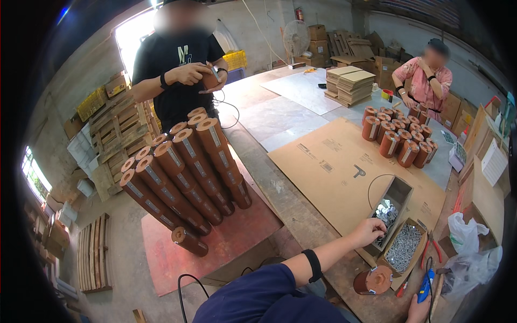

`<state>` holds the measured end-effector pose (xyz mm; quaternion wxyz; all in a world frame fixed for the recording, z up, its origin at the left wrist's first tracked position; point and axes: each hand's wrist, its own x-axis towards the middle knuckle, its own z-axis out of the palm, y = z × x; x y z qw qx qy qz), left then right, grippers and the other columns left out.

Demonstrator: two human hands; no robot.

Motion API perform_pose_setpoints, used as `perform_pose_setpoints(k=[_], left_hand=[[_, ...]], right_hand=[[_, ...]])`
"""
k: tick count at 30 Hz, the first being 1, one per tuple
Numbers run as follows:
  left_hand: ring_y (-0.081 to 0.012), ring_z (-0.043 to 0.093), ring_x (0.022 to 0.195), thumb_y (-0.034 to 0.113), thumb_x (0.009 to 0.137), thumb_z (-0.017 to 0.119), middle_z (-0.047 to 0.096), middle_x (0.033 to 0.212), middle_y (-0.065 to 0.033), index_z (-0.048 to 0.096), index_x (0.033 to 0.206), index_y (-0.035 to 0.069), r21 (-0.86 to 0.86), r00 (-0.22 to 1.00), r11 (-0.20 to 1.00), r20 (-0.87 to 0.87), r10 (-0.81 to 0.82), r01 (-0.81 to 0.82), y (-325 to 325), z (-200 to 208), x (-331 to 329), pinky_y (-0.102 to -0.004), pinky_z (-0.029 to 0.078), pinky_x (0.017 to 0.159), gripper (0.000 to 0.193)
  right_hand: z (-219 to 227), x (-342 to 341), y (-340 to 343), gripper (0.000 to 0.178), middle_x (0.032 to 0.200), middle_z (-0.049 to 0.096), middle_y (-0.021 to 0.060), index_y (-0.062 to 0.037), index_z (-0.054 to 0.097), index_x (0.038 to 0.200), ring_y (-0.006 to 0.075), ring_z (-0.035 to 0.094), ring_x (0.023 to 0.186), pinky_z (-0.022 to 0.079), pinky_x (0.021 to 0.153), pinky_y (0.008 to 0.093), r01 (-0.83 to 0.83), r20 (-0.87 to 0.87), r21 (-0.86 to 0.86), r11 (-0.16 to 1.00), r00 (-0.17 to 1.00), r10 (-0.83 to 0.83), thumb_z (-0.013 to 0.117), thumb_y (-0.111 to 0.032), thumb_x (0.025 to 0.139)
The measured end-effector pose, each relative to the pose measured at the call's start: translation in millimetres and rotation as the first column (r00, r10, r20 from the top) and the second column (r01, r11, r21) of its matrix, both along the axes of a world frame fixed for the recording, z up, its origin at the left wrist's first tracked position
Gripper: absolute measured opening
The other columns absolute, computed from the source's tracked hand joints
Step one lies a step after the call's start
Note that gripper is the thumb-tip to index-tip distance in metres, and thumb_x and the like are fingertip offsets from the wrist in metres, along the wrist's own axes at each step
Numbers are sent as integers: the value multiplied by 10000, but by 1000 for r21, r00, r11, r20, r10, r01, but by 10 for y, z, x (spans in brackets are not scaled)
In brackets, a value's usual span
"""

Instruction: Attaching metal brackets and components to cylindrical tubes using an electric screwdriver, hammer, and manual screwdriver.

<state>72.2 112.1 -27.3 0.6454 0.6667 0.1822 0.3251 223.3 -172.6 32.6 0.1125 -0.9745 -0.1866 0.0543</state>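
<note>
Head view | your left hand [370,232] among clips [385,211], pinch unclear | your right hand [418,310] clasps driver [425,286] | between: roll [366,281], completion unclear; farther left: stacked rolls [186,180], seemingly done

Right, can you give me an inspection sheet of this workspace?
Surface: worn table, partly covered by a cardboard sheet
Job's things: grey box holding metal pieces; open carton of fasteners; brown cylinder beside the carton
Clutter: red-handled pliers; plastic bag at the right
Left hand: fingers down at the metal pieces; whether one is gripped is unclear
Right hand: holding a blue tool
Cables: black cord by the tool; black cable looping at lower left
Surroundings: person in black; person in pink; wooden pallets; fan
</note>
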Motion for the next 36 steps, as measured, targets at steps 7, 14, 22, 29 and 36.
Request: perform_pose_setpoints(k=[7, 14, 22, 29, 36], left_hand=[[-121, 589, 757, -81, 778, 528, 580, 794, -58, 552, 853, -25, 10, 1000, 1000, 22, -9, 9, -2, -17, -1, -236, 478, 694, 97], [-122, 589, 761, -81, 780, 526, 575, 792, -53, 545, 848, -23, -3, 1000, 1000, 16, -18, 18, 3, -73, 35, -237, 478, 695, 92], [-108, 576, 763, -77, 777, 537, 561, 785, -38, 533, 819, -6, -56, 1000, 998, -19, 12, -13, 9, 25, -8, -225, 466, 694, 82], [-95, 558, 773, -76, 776, 540, 545, 793, -30, 534, 818, -4, 44, 1000, 999, 28, 7, -8, 29, -26, 2, -218, 458, 699, 83], [-92, 556, 757, -68, 779, 538, 551, 787, -26, 533, 817, 1, 17, 1000, 1000, -9, -7, 7, -8, 16, -48, -218, 454, 694, 79]], right_hand=[[48, -30, 9, 676, 1132, 505, 250, -61, 445, 1219, 384, 490, 1040, 381, 899, 415, -1, -14, 6, 1000, 1000, 1, 586, -477, 705], [108, -100, 17, 509, 1038, 546, 225, -42, 506, 1117, 384, 513, 960, 414, 825, 422, -11, 7, 42, 999, 1000, 11, 587, -359, 727], [-687, 436, -201, 608, 1050, 522, 255, 24, 425, 1172, 386, 511, 968, 411, 818, 429, -41, 107, 100, 994, 994, 30, 636, -303, 705], [-750, 493, -210, 609, 1045, 530, 237, 7, 431, 1172, 377, 517, 959, 415, 815, 426, -31, 112, 71, 997, 993, 23, 643, -306, 695], [-746, 459, -223, 624, 1079, 524, 233, 15, 424, 1190, 367, 511, 987, 413, 828, 415, -26, 110, 98, 995, 994, 15, 642, -295, 694]])
